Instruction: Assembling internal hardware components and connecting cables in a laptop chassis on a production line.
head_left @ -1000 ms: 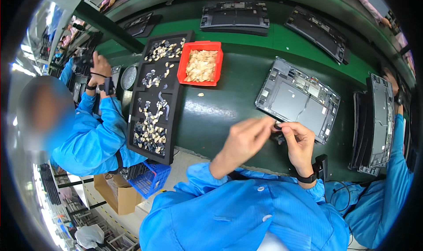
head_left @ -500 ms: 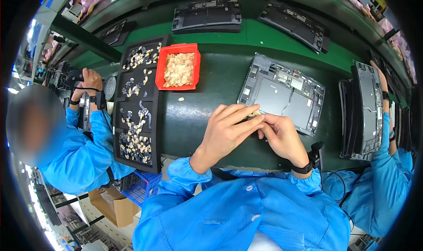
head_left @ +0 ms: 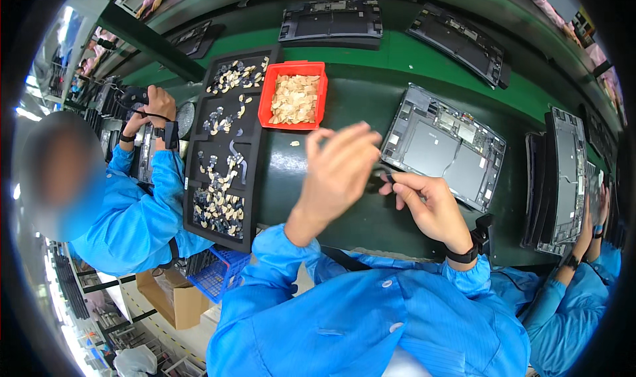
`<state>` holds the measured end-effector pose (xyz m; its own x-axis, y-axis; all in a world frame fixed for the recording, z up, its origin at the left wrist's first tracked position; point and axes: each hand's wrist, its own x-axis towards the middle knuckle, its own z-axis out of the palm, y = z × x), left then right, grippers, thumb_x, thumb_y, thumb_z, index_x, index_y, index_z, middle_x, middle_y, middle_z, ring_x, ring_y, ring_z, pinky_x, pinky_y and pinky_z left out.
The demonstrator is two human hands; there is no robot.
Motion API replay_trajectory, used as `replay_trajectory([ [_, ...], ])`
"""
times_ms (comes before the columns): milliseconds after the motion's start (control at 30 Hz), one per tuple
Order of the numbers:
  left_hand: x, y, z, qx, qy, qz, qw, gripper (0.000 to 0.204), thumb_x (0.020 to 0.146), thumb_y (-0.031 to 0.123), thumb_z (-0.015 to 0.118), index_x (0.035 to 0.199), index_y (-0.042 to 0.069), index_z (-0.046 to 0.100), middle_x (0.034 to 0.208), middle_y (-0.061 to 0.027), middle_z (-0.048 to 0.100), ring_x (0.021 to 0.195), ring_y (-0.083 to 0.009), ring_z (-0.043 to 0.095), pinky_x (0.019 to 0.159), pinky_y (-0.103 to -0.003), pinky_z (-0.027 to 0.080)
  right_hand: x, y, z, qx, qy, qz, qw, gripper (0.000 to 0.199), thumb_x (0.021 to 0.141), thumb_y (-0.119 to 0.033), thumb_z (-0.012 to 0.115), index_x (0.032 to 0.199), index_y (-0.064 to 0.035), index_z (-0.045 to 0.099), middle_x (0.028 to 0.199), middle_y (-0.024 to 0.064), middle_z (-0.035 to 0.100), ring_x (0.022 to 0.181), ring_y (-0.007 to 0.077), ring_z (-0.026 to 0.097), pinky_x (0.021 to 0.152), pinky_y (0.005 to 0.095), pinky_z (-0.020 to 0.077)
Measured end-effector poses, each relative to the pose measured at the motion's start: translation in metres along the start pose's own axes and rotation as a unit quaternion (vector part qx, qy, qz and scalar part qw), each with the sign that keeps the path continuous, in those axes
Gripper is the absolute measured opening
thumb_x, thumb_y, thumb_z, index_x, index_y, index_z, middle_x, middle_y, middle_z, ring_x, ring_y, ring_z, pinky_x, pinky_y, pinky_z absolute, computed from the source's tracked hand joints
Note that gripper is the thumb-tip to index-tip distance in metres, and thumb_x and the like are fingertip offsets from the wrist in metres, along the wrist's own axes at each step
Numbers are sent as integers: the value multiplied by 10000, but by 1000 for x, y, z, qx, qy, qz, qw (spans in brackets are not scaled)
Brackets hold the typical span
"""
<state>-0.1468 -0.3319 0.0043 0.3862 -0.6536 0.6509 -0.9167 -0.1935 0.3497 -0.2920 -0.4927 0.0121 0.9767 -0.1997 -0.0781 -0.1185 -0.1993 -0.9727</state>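
Note:
My right hand is closed in a pinch on a small dark piece, near the lower left corner of an opened laptop base. Motion blurs my left hand, raised between the red bin and that base. Its thumb side is hidden, so whether it holds anything cannot be made out. Thin cream-coloured pieces fill the bin. Beside it stands a black compartment tray with small dark parts and cream bits. One loose cream piece lies on the dark green table.
More opened laptop bases lie along the far side, one of them at the far right. Another base stands tilted at the right by a co-worker's hands. A second co-worker's hands are at the left. A blue basket sits below the tray.
My hands have come apart: the left has lifted away from the right. The cream bit at my fingertips no longer shows there. The right co-worker's hands have shifted lower. The whole view has shifted slightly.

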Motion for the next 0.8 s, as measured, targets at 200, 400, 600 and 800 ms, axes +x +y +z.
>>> replay_trajectory([
  [200,29,-76,-29,127,145,-151,970,369,896,61,692,1258,2,650,1404,-214,575,1311,-428,514,1099,-496,354,18,-3,7,-123,164,-88,975,234,953,6,600,1164,40,697,1005,185,760,841,305,743,754,368,578],
  [400,16,12,4,-191,21,-206,960,245,793,157,873,930,-25,782,945,-178,779,862,-269,768,778,-347,575,30,13,16,-311,246,-228,889,446,803,82,637,1235,-7,695,1254,165,705,1254,308,637,991,401,517],
  [600,24,48,34,-318,-70,-303,895,134,942,103,694,909,6,781,913,-136,780,829,-239,750,772,-356,525,4,16,0,203,253,-52,945,326,1013,-80,628,1314,42,643,1300,175,689,1210,220,657,990,331,524],
  [800,41,74,67,-257,-212,-53,941,243,918,273,727,917,31,746,925,-105,748,912,-254,701,818,-404,420,-34,44,-38,298,296,-66,905,254,1013,-74,641,1228,49,697,1010,137,767,923,156,721,856,284,584],
])
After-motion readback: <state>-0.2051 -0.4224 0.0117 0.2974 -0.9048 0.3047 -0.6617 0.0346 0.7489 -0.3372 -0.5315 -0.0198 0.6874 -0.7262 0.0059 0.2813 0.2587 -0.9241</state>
